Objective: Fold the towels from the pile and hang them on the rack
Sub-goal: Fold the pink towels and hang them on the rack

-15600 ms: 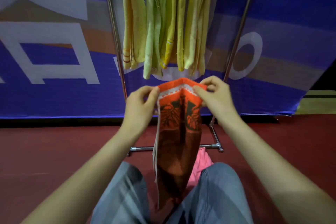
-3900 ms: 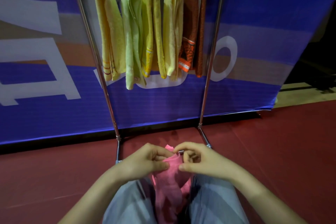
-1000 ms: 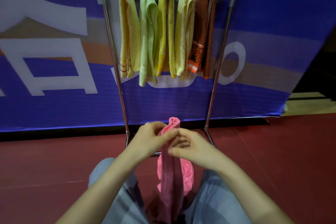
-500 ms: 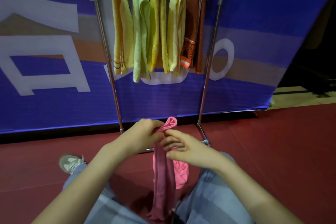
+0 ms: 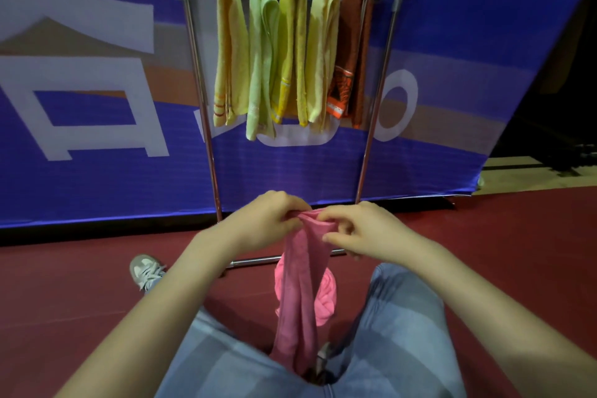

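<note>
Both hands hold the long pink cloth towel point(image 5: 298, 287) by its top edge: the left hand point(image 5: 263, 221) has its grip pinching the left side of the fold, and the right hand point(image 5: 361, 231) pinches the right side with thumb and fingers. The towel hangs down straight between the knees in light blue trousers point(image 5: 394, 333), and a second bunched pink cloth point(image 5: 326, 297) lies on the dark red floor point(image 5: 64, 284) just behind it. Far in the scene stands the thin silver metal rack point(image 5: 200, 74), and on its top bar hang five folded towels side by side: a pale orange-yellow towel point(image 5: 231, 52) at the left, then a light green towel point(image 5: 263, 58), a mustard yellow towel point(image 5: 292, 48), a pale yellow towel point(image 5: 321, 52) and a brown towel with orange pattern point(image 5: 353, 48) at the right. Behind the rack is a big blue banner point(image 5: 97, 187) with large white shapes, which I cannot read. A grey sneaker point(image 5: 145, 270) shows near on the left.
</note>
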Demonstrator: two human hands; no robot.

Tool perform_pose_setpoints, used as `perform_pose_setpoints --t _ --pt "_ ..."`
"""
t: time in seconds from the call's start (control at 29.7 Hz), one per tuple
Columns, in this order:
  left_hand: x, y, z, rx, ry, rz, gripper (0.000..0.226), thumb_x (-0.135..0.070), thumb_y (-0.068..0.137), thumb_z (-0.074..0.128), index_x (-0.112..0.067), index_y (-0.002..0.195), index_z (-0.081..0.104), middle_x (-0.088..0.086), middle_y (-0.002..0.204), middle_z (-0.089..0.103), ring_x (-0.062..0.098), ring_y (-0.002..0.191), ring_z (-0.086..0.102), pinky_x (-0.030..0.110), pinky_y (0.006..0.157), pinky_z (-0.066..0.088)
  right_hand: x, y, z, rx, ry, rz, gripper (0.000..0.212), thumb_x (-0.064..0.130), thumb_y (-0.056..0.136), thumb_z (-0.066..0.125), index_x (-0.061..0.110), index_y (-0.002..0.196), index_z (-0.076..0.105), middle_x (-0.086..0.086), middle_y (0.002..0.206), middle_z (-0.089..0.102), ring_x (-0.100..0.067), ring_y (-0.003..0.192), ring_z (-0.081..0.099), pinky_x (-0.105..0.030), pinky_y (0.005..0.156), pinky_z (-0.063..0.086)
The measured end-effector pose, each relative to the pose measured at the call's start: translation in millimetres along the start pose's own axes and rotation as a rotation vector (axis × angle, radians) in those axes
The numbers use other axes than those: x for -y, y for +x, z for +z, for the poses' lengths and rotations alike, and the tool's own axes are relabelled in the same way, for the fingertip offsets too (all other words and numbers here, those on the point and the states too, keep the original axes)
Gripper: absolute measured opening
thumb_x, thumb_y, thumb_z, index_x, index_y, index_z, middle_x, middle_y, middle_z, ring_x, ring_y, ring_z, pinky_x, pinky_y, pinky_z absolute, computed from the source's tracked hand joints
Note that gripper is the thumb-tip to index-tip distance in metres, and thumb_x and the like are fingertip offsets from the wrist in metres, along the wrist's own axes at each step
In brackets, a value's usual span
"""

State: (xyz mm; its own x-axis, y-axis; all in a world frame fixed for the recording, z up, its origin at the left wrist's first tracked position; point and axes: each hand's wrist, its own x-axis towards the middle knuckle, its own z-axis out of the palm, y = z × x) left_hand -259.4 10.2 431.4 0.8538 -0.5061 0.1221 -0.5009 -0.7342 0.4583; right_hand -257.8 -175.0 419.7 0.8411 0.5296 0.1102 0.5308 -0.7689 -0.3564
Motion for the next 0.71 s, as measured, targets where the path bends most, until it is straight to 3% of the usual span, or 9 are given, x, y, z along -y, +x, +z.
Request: perform_pose_setpoints --t 0.07,0.1,0.17,0.24,0.34,0.44,0.54,0.71 --pt "-3 -4 -2 0.002 0.027 0.019 0.029 -0.006 0.083 0.056 -0.009 0.111 0.063 0.007 0.099 0.069 0.019 0.086 0.06 0.032 0.08 0.046 5 -5 -8 0.02 -0.232 -0.054 0.03 0.039 0.085 0.055 0.029 0.113 0.058 0.004 0.072 0.07 -0.005 0.073 0.064 -0.03 0.072 0.043" --pt "-4 -7 -2 0.008 0.043 0.023 0.029 -0.007 0.083 0.056 -0.009 0.111 0.063 0.009 0.103 0.069 0.023 0.093 0.061 0.034 0.082 0.046 7 -7 -10 -0.016 -0.341 -0.104 0.03 0.04 0.086 0.054 0.027 0.113 0.059 -0.004 0.083 0.072 -0.02 0.084 0.066 -0.033 0.071 0.044" --pt "-6 -13 -3 0.018 0.072 0.027 0.028 -0.007 0.084 0.055 -0.008 0.111 0.063 0.011 0.104 0.069 0.026 0.096 0.061 0.037 0.084 0.045 6 -9 -13 -0.181 -0.524 -0.306 0.024 0.039 0.081 0.058 0.022 0.096 0.067 -0.008 0.07 0.071 -0.029 0.068 0.067 -0.031 0.054 0.044" --pt "-7 -17 -6 0.008 0.059 0.025 0.025 -0.009 0.085 0.055 -0.008 0.109 0.064 0.011 0.1 0.07 0.026 0.093 0.061 0.035 0.081 0.044 4 -11 -19 -0.269 -0.541 -0.348 0.023 0.042 0.076 0.054 0.023 0.078 0.067 0.002 0.056 0.065 -0.02 0.048 0.063 -0.02 0.039 0.031" --pt "-12 -18 -14 -0.055 0.016 0.038 0.021 -0.013 0.088 0.054 -0.008 0.106 0.064 0.008 0.095 0.07 0.02 0.088 0.061 0.03 0.077 0.043 1 -15 -23 -0.302 -0.352 -0.269 0.035 0.046 0.082 0.041 0.017 0.085 0.061 0.004 0.07 0.062 -0.019 0.055 0.06 -0.016 0.042 0.018" --pt "-17 -14 -22 -0.115 0.012 0.053 0.021 -0.015 0.091 0.05 -0.007 0.104 0.063 0.003 0.09 0.065 0.013 0.081 0.055 0.022 0.067 0.039 -1 -16 -21 -0.359 -0.171 -0.181 0.027 0.039 0.087 0.053 0.012 0.092 0.056 0.015 0.071 0.052 -0.002 0.058 0.049 -0.023 0.048 0.029" --pt "-18 -10 -28 -0.159 -0.046 0.016 0.022 -0.017 0.092 0.047 -0.007 0.106 0.062 -0.001 0.089 0.06 0.012 0.083 0.055 0.019 0.069 0.041 -2 -7 -22 -0.369 0.189 -0.091 0.014 0.024 0.081 0.065 0.013 0.086 0.058 0.02 0.067 0.051 0.003 0.059 0.052 -0.015 0.057 0.036" --pt "-8 3 -44 -0.19 -0.114 -0.018 0.021 -0.016 0.092 0.046 -0.006 0.103 0.061 0.003 0.089 0.063 0.018 0.084 0.059 0.031 0.08 0.044 -1 24 -18 -0.469 0.524 -0.042 0.019 0.012 0.079 0.067 0.025 0.077 0.053 0.005 0.076 0.06 -0.013 0.062 0.058 -0.021 0.058 0.046"
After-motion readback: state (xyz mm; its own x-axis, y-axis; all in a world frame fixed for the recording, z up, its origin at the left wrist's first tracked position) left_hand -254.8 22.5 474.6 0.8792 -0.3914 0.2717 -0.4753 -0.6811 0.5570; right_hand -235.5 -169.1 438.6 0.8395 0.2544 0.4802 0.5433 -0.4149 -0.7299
